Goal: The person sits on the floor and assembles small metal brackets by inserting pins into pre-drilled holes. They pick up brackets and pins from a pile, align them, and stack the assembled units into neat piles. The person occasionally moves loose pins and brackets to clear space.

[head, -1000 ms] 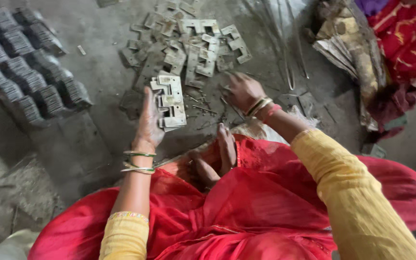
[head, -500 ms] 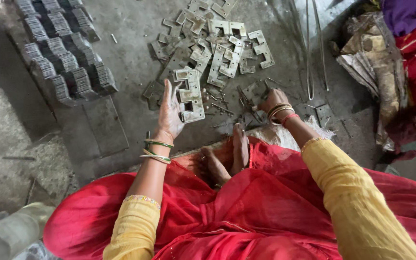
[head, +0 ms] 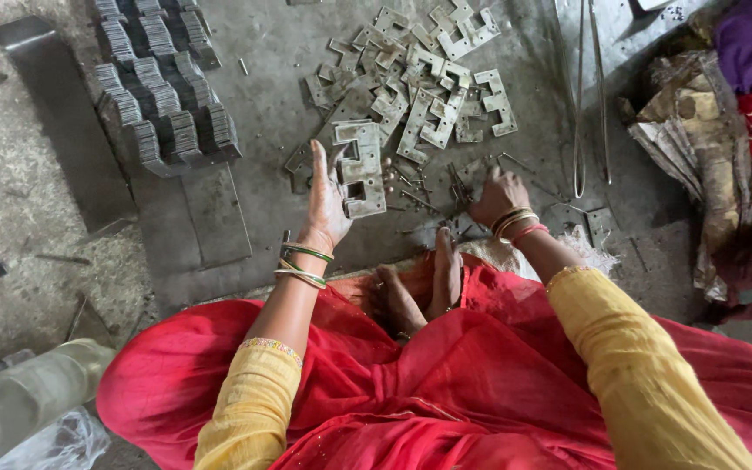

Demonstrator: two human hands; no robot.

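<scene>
Stacked metal stampings (head: 360, 170), a small pile of flat grey plates with square cut-outs, stand on the dusty floor (head: 263, 61) right against your left hand (head: 328, 196). That hand is flat and spread, fingers straight and pointing away from you, its palm pressed to the pile's left side rather than closed around it. Your right hand (head: 498, 196) is down on the floor to the right of the pile, fingers curled over a scatter of thin nails and scraps (head: 433, 196); you cannot tell from here whether it actually grips anything. Beyond both hands lies a loose heap of plates (head: 433, 74) of the same kind, tumbled at all angles. Far to your left, rows of finished stacks (head: 163, 87) sit packed side by side. Long thin rods (head: 589, 87) lie off to your right, next to a bundle of cloth and paper (head: 715, 157).
</scene>
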